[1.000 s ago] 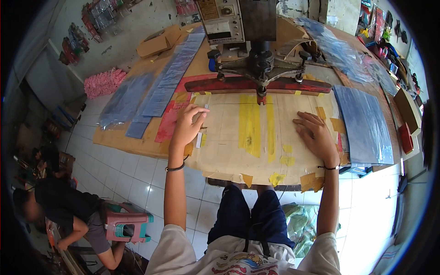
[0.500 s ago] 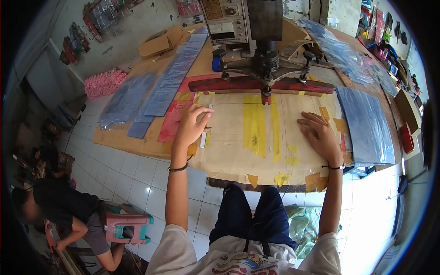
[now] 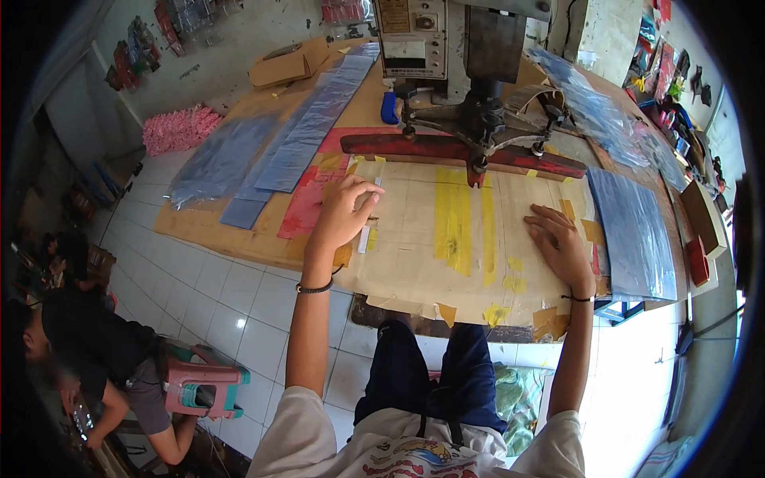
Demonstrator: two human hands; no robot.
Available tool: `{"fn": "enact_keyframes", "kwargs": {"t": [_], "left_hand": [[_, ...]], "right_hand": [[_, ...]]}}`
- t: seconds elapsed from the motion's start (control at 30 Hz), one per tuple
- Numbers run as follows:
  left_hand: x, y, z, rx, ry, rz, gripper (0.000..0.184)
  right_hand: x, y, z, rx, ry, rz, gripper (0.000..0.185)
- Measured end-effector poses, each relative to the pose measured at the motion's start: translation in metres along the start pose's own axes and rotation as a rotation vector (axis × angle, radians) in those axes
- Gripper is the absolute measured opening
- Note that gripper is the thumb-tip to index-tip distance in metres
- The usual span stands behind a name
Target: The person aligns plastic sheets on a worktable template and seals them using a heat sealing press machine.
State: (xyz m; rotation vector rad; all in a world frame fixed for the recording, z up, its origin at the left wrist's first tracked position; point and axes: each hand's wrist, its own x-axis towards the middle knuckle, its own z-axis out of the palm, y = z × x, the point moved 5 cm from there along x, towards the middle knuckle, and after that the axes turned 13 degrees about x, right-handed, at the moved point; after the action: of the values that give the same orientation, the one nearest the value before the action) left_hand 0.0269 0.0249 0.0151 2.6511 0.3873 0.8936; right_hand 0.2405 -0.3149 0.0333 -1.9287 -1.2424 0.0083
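Note:
A tan work board (image 3: 406, 271) with yellow tape strips (image 3: 453, 231) lies in front of me. My left hand (image 3: 344, 215) is over its left edge, fingers loosely curved and thumb apart from them. Beside and partly behind that hand runs a thin white strip (image 3: 364, 240). My right hand (image 3: 561, 251) rests at the board's right side, palm down, fingers apart and slightly bent. Neither hand shows anything held. Across the board's far side sits a long red-black press bar (image 3: 446, 149), carried by a dark metal bracket (image 3: 482, 119) of a machine.
A stack of bluish plastic sheets (image 3: 633, 231) lies right of the board; long bluish sheets (image 3: 311, 119) lie left. Behind is a control box (image 3: 413, 40). An open cardboard box (image 3: 288, 64) sits back left. Another person (image 3: 96, 342) works low at left by a stool (image 3: 203, 386).
The view has shifted slightly, so the bench and machine appear a little lower and tilted. Both hands keep nearly the same places on the board.

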Motion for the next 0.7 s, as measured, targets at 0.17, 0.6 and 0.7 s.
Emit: {"fn": "enact_keyframes", "kwargs": {"t": [0.17, 0.6, 0.7], "left_hand": [[0.0, 0.001, 0.0, 0.038, 0.014, 0.021, 0.014], [-0.001, 0.001, 0.002, 0.065, 0.008, 0.027, 0.013], [-0.001, 0.001, 0.002, -0.009, -0.006, 0.008, 0.013]], "right_hand": [[0.001, 0.0, 0.0, -0.018, 0.002, -0.012, 0.024], [0.001, -0.056, 0.084, -0.324, -0.145, -0.044, 0.049], [0.003, -0.051, 0.063, -0.275, -0.241, -0.024, 0.049]]}}
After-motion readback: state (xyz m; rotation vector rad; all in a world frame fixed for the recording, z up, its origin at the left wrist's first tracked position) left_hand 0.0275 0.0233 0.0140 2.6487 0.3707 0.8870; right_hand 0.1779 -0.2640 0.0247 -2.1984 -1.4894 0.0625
